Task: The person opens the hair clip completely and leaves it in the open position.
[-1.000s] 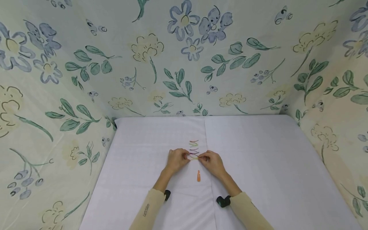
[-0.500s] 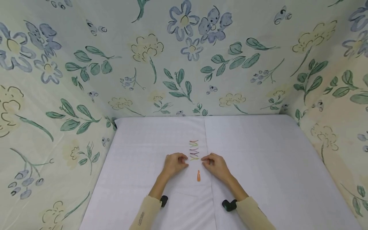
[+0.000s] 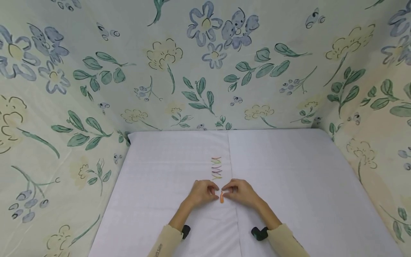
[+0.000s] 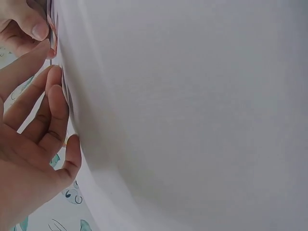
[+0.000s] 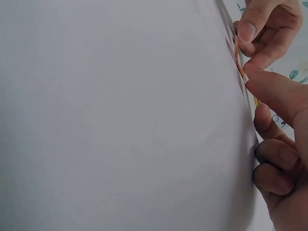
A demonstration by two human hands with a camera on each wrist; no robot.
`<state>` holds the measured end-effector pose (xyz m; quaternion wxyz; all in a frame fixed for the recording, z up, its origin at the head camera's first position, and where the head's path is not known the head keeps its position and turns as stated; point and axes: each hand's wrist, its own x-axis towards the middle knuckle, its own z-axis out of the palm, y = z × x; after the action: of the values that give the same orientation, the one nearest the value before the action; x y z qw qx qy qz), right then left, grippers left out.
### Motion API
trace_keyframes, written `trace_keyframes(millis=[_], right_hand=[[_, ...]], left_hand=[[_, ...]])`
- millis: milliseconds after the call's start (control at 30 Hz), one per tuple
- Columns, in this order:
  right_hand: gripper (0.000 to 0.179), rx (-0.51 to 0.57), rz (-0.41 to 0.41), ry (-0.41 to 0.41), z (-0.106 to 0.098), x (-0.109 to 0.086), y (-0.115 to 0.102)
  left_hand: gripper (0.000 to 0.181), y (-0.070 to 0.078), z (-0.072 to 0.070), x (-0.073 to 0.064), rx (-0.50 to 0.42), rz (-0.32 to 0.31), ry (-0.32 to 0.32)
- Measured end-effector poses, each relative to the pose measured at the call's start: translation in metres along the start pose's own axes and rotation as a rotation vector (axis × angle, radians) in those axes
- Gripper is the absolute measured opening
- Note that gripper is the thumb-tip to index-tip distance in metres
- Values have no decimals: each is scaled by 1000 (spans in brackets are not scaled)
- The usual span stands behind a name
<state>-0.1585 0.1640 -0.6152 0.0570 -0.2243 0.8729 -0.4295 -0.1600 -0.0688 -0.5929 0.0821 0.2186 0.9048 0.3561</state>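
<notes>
An orange snap hair clip (image 3: 221, 198) lies on the white cloth, between the fingertips of both hands. My left hand (image 3: 202, 191) is at its left side, thumb and forefinger apart. From the right, my right hand (image 3: 241, 192) comes close to the clip's upper end, its thumb tip at or very near it. In the right wrist view the orange clip (image 5: 239, 62) shows edge-on beside both thumbs, and a gap separates the right thumb and forefinger. Beyond the hands, several thin V-shaped clips (image 3: 216, 167) in red, green, purple and yellow form a column.
A white cloth (image 3: 279, 160) covers the table, with a fold line running down it. Floral fabric (image 3: 205, 89) hangs behind and at both sides. Dark devices sit at both wrists, by the left sleeve (image 3: 168, 239) and right sleeve (image 3: 285, 239).
Both hands let go of the yellow clip at the column's near end and drew apart. They then moved toward me and closer together, down to the orange hair clip.
</notes>
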Motion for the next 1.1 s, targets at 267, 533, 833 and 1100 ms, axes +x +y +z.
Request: trace_keyframes(millis=[267,533,833,1100], right_hand=[[16,33,-8,-6,2,-1,-4],[18,21,17,-21,5,0,-4],[13,52,86,3,4,0,-5],[14,175,148,22,2,-1,-4]], left_hand=[[19,4,3,0,-30,23,-39],[19,7,2,-1,-13,14,-76],[12,7,3,-1,-31,10,-81],[6,4,4,-2,-50,54,2]])
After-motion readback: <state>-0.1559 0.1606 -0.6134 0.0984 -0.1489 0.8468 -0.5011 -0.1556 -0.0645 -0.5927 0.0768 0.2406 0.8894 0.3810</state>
